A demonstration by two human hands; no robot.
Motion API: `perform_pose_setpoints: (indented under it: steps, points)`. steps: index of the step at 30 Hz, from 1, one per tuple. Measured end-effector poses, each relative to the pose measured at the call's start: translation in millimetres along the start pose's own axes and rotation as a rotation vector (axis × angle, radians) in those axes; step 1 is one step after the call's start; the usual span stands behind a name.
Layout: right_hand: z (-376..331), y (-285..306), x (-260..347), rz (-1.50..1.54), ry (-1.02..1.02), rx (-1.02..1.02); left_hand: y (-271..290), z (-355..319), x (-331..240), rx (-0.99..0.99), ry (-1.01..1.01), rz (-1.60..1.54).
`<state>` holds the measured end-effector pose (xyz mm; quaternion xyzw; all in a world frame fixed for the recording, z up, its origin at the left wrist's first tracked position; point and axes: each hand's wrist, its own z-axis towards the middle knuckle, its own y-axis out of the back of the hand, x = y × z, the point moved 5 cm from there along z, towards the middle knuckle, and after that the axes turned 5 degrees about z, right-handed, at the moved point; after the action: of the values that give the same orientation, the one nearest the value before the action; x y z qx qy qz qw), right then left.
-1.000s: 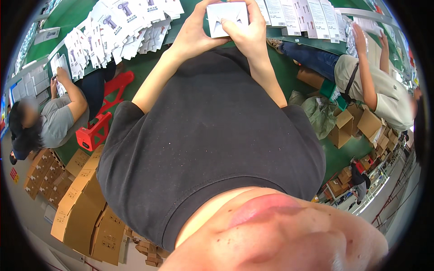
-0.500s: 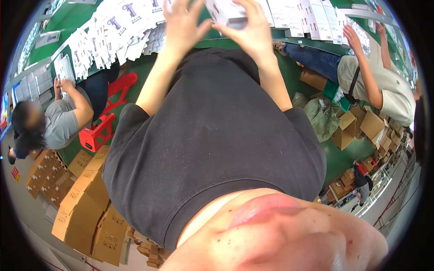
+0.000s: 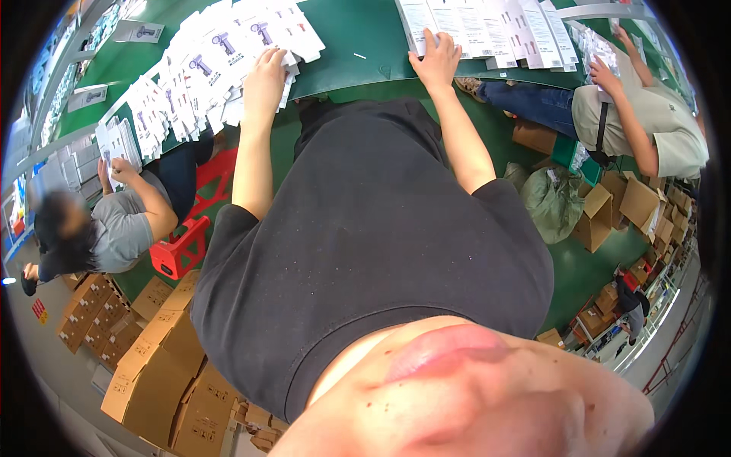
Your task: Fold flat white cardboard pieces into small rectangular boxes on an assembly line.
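A green table point(image 3: 350, 46) runs across the top of the view. My left hand point(image 3: 265, 76) rests palm down on a spread of white printed cards point(image 3: 205, 68) with a purple tool picture, at the table's near edge. My right hand point(image 3: 435, 59) lies flat, fingers apart, on the near end of a row of white printed sheets point(image 3: 487, 27). Neither hand lifts anything. My dark shirt fills the middle of the view.
A seated person in grey point(image 3: 114, 221) at the left holds white cards beside a red stool point(image 3: 186, 244). Another seated person in a beige shirt point(image 3: 647, 122) works at the right. Brown cardboard boxes point(image 3: 152, 365) stack at lower left, more boxes point(image 3: 624, 206) at the right.
Both hands held one white card together in front of me a second ago. They have since parted and dropped onto the table, left onto the card spread, right onto the sheet row.
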<state>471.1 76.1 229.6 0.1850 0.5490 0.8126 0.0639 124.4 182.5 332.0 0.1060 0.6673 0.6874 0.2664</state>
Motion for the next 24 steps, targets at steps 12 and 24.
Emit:
perform_pose_setpoints:
  steps: [12, 24]
  points:
    - [42.3, 55.1, 71.8, 0.376, 0.177, -0.065, 108.9, -25.1, -67.6, -0.555, -0.095, -0.459]
    - [30.6, 159.8, 164.5, 0.411, 0.573, -0.078, 81.0, -6.2, -60.4, 0.125, 0.071, -1.321]
